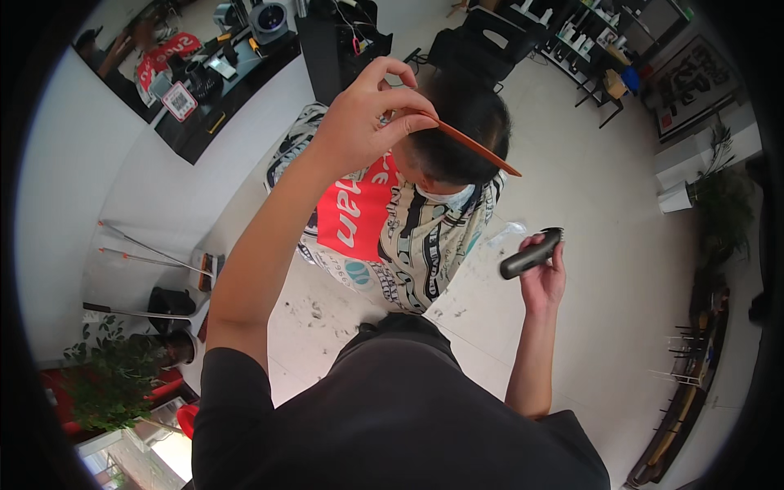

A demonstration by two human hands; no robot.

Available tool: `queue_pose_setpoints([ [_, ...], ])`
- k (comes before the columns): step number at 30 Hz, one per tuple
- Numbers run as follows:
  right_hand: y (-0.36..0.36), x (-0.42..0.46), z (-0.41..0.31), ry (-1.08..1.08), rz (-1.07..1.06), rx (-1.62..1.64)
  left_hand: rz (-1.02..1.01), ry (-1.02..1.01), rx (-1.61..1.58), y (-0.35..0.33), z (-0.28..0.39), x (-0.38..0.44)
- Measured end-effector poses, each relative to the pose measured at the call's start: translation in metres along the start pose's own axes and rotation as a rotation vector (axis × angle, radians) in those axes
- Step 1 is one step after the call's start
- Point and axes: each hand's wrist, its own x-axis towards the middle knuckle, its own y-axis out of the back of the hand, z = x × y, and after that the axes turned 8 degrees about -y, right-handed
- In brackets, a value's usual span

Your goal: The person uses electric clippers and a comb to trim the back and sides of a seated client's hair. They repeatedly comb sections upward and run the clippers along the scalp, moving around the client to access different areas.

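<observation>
A seated person with short dark hair (468,122) is before me, draped in a patterned barber's cape (422,245) with a red panel, a white strip around the neck. My left hand (370,113) pinches one end of an orange-brown comb (478,147), which lies along the side of the head nearer me. Whether its teeth touch the hair cannot be told. Off to the right of the cape, away from the head, my right hand (544,275) holds a dark hair clipper (530,258), its blade end pointing up and right.
Cut hair (315,309) lies scattered on the floor. A black counter (202,125) with a mirror and tools stands upper left, a black salon chair (484,43) beyond the person. Brooms and a dustpan (171,306) lean at left; a potted plant (677,196) is at right.
</observation>
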Motion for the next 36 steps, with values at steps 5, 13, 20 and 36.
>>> queue_pose_setpoints([
  [5, -0.014, 0.012, 0.033, 0.002, -0.067, -0.107, -0.185, 0.056, 0.093, 0.012, -0.022, 0.001],
  [13, -0.033, -0.012, 0.108, 0.046, 0.032, -0.682, -0.355, 0.014, -0.034, 0.026, -0.097, -0.01],
  [20, -0.051, 0.007, 0.208, 0.086, 0.294, -0.96, -0.261, -0.266, -0.28, 0.04, -0.108, 0.004],
  [36, -0.087, 0.082, 0.279, 0.067, 0.171, -0.631, -0.339, -0.369, -0.095, 0.027, -0.142, 0.005],
])
